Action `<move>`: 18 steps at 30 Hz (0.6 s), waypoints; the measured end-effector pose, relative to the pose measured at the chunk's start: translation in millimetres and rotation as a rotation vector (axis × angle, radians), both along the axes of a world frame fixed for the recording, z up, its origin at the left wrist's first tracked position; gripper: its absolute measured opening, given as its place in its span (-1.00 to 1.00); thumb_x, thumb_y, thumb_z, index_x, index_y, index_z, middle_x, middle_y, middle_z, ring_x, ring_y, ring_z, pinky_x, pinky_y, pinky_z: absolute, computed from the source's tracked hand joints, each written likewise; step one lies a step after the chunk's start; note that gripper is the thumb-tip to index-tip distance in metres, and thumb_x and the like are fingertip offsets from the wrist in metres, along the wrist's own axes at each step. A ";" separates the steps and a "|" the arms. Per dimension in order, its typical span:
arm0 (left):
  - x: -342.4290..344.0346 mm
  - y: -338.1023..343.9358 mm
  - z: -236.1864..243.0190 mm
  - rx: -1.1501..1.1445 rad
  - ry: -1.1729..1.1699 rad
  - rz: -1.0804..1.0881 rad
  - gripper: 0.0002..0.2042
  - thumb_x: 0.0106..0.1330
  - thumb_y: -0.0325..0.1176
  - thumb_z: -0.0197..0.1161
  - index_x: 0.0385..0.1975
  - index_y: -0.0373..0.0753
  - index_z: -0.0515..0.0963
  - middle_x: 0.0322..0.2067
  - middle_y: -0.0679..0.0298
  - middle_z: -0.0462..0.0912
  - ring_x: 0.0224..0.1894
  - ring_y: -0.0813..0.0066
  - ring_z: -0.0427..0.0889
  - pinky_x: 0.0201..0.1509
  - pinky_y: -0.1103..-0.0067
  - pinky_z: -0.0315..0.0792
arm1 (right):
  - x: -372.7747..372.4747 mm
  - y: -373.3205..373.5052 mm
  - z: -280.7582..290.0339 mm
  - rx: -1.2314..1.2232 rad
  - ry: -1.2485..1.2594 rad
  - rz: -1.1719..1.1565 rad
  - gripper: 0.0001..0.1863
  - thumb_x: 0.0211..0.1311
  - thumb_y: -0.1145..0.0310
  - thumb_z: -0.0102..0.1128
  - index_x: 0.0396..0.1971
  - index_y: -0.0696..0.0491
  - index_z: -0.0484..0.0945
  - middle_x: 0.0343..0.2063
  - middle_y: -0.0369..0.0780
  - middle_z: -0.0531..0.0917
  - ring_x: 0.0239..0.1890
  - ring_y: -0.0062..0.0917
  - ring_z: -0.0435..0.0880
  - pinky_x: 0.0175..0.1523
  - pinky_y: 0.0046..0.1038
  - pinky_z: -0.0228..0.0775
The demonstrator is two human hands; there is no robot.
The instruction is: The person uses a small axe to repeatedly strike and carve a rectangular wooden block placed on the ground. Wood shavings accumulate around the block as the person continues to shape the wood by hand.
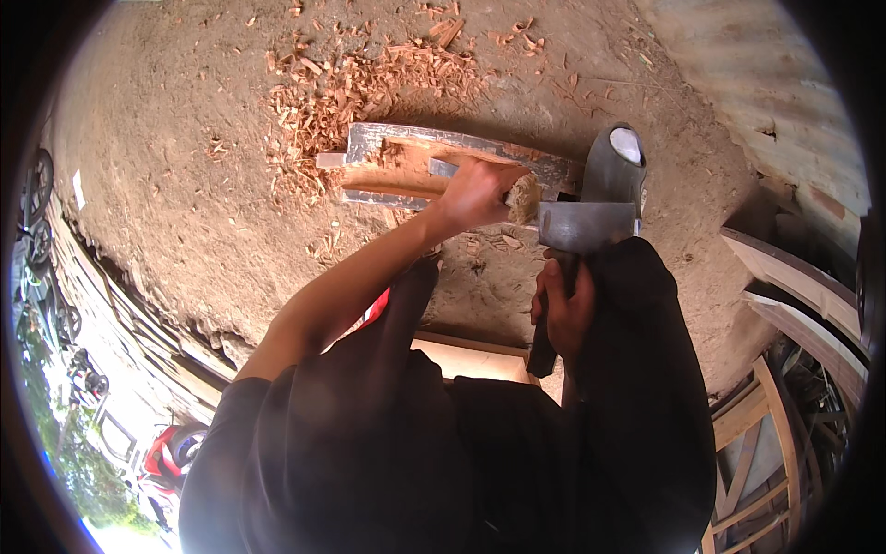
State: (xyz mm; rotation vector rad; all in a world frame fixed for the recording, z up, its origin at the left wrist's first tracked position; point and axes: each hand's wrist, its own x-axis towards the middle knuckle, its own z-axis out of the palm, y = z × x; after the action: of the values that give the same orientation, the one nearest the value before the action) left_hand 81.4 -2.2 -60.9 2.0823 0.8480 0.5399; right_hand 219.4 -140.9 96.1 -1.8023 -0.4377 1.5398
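My left hand [475,192] is closed around a chisel, its flat metal blade [443,168] pointing left into the hollow of a curved wooden piece [392,175]. That piece has dark, worn edges and freshly cut orange-brown wood inside. The frayed butt of the chisel handle [525,198] sticks out to the right of my fist. My right hand [568,309] grips the dark handle of a hammer with a heavy grey metal head [581,226]. This head is close to the chisel's butt; whether they touch, I cannot tell. My knee partly covers the hammer.
Wood shavings [369,88] lie heaped on the dirt floor beyond the workpiece. A grey rounded object [614,166] with a bright patch is at its right end. Corrugated sheet [766,83] stands far right, above curved boards [794,277] and a wooden frame [748,415]. Motorcycles [166,457] stand at left.
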 end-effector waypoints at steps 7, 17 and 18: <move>5.6 -3.5 15.2 0.024 -0.113 0.007 -0.58 -0.22 -0.55 0.30 -0.21 -0.28 0.66 -0.58 0.12 0.64 -0.55 0.14 0.66 -0.46 0.36 0.50 | 9.3 5.6 2.6 -0.003 0.048 0.027 -0.71 0.56 0.20 0.03 0.01 0.12 0.39 -0.54 -0.34 0.44 -0.70 -0.69 0.41 -0.61 -0.56 0.28; 9.2 -4.3 -4.2 0.029 -0.048 0.042 -0.51 -0.21 -0.45 0.34 -0.11 -0.21 0.65 -0.57 0.14 0.66 -0.49 0.16 0.69 -0.42 0.32 0.52 | 7.3 7.4 -13.1 -0.032 -0.044 -0.001 -0.77 0.53 0.23 0.07 -0.11 0.10 0.39 -0.58 -0.34 0.43 -0.71 -0.68 0.40 -0.62 -0.55 0.27; 8.0 -3.6 -6.2 0.041 -0.055 0.027 -0.50 -0.22 -0.45 0.34 -0.11 -0.21 0.65 -0.57 0.15 0.65 -0.49 0.17 0.69 -0.43 0.32 0.52 | 10.2 6.4 -14.7 -0.011 -0.013 -0.031 -0.77 0.52 0.24 0.09 -0.12 0.09 0.37 -0.59 -0.35 0.42 -0.70 -0.68 0.40 -0.63 -0.54 0.26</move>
State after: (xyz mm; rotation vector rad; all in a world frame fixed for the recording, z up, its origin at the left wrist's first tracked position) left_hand 89.4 -5.8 -67.1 2.0853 0.8409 0.6313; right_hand 229.5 -134.5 81.5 -1.8205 -0.4063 1.5125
